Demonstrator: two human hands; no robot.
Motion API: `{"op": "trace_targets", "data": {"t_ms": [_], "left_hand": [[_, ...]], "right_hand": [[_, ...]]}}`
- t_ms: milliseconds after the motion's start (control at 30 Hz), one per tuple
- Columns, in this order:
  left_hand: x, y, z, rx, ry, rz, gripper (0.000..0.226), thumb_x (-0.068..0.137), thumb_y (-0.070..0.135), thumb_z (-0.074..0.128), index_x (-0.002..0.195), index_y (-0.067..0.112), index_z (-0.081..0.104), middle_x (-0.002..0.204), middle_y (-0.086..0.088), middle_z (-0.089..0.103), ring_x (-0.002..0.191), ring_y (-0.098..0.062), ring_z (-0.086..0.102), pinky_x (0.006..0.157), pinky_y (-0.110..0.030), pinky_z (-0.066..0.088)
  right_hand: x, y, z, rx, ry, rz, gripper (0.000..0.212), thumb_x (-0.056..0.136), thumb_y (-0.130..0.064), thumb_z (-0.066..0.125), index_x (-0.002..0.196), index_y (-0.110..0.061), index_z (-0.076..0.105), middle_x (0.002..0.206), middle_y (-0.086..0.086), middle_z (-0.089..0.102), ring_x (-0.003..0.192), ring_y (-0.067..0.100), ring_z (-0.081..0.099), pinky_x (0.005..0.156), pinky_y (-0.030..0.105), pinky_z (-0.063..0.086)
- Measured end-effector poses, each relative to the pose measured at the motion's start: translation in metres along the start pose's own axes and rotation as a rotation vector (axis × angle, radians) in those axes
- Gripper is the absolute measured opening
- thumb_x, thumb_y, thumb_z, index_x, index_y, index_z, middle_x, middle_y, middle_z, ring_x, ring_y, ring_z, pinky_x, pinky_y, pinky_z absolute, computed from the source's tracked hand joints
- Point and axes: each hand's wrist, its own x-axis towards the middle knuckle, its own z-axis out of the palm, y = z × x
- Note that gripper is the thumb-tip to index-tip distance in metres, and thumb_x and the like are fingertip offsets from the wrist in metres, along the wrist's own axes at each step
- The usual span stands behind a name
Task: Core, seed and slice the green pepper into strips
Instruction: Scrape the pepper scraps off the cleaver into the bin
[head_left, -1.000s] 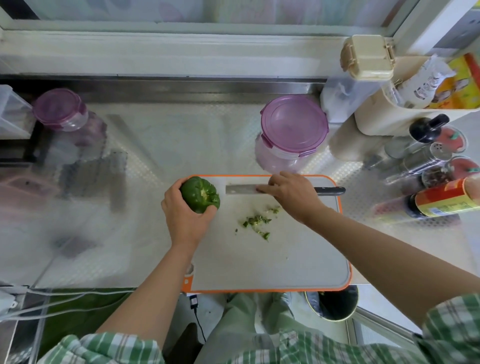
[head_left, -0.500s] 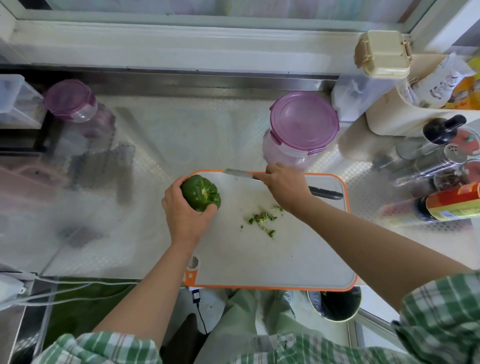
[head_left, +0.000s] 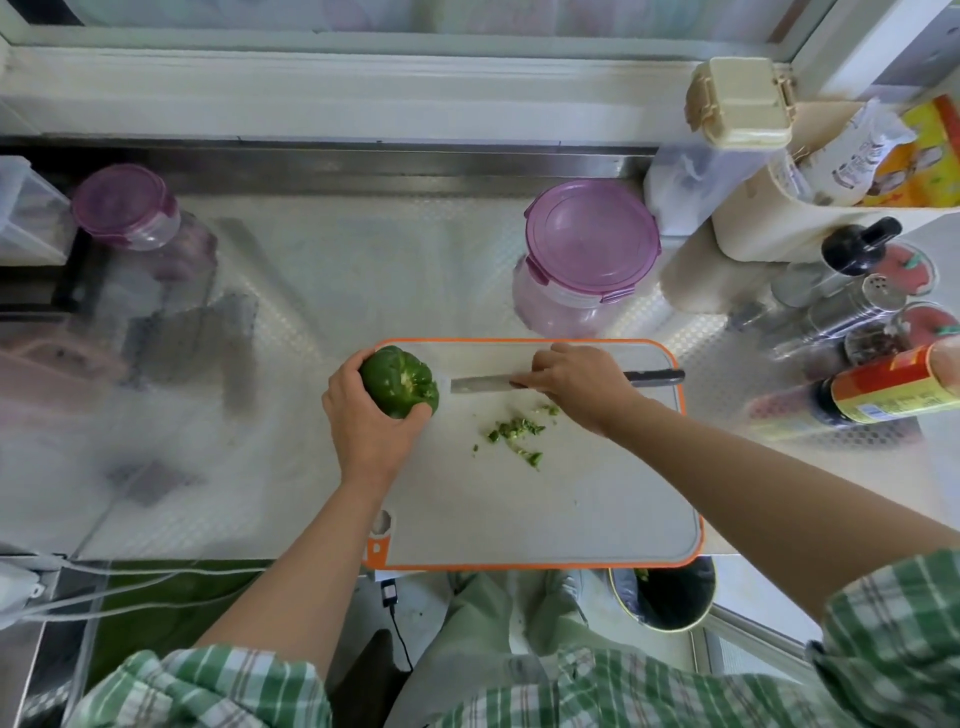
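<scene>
Knife: blade-handle join hidden under right hand. Green pepper: near side covered by left hand. Sauce bottle at counter's right edge, cut off by frame; label unreadable. Bin below front edge half hidden; contents possibly green scraps.

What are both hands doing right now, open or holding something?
Left hand: grips the green pepper on the cutting board.
Right hand: holds the knife, blade toward the green pepper.

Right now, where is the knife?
In the head view, the knife is across the far side of the cutting board, its tip pointing at the green pepper in the left hand, with the right hand gripping its middle.
</scene>
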Motion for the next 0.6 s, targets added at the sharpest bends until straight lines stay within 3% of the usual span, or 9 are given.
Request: {"op": "trace_targets", "data": {"t_ms": [133,167,300,367,500,600], "left_hand": [[-0.002,0.001,0.002,0.007,-0.014,0.007,0.081,0.062,0.014,0.082,0.133,0.018,0.044,0.132,-0.006,0.046,0.12,-0.025,0.04,0.089,-0.029,0.037],[-0.004,0.002,0.002,0.006,-0.019,0.005,0.081,0.062,0.014,0.082,0.133,0.018,0.044,0.132,-0.006,0.046,0.12,-0.025,0.04,0.089,-0.028,0.037],[-0.008,0.002,0.003,0.006,-0.022,0.01,0.081,0.062,0.016,0.083,0.133,0.019,0.044,0.132,-0.004,0.046,0.121,-0.025,0.039,0.091,-0.029,0.037],[-0.01,0.001,0.004,0.014,-0.019,0.004,0.082,0.062,0.017,0.083,0.134,0.019,0.043,0.133,-0.005,0.046,0.122,-0.025,0.039,0.092,-0.03,0.037],[-0.016,0.0,0.002,0.006,-0.003,-0.031,0.083,0.063,0.018,0.083,0.135,0.02,0.043,0.133,-0.005,0.046,0.123,-0.026,0.04,0.092,-0.031,0.038],[-0.021,-0.002,-0.002,-0.031,0.039,-0.056,0.081,0.063,0.019,0.083,0.133,0.021,0.043,0.132,-0.004,0.047,0.121,-0.026,0.041,0.095,-0.037,0.043]], "right_hand": [[-0.04,0.001,0.001,0.036,0.016,-0.117,0.038,0.068,-0.009,0.082,0.1,-0.028,0.075,0.072,-0.003,0.061,0.061,0.022,0.058,0.045,0.022,0.028],[-0.047,0.004,0.001,0.048,0.038,-0.052,0.037,0.07,-0.008,0.081,0.101,-0.027,0.075,0.073,-0.001,0.061,0.062,0.024,0.059,0.044,0.022,0.03],[-0.064,0.014,0.0,0.095,0.104,0.499,0.041,0.089,-0.006,0.059,0.126,-0.023,0.063,0.091,0.01,0.062,0.084,0.035,0.061,0.053,0.033,0.038],[-0.072,0.004,0.005,0.116,0.08,0.528,0.041,0.09,-0.007,0.053,0.129,-0.02,0.06,0.095,0.014,0.06,0.086,0.037,0.06,0.056,0.035,0.04],[-0.071,-0.025,0.012,0.213,0.068,0.449,0.035,0.091,-0.012,0.052,0.123,-0.02,0.064,0.094,0.012,0.061,0.083,0.038,0.062,0.058,0.034,0.04],[-0.062,-0.016,0.0,0.315,0.144,0.646,0.017,0.09,-0.015,0.05,0.095,-0.012,0.066,0.083,0.008,0.059,0.079,0.036,0.059,0.058,0.033,0.037]]}}
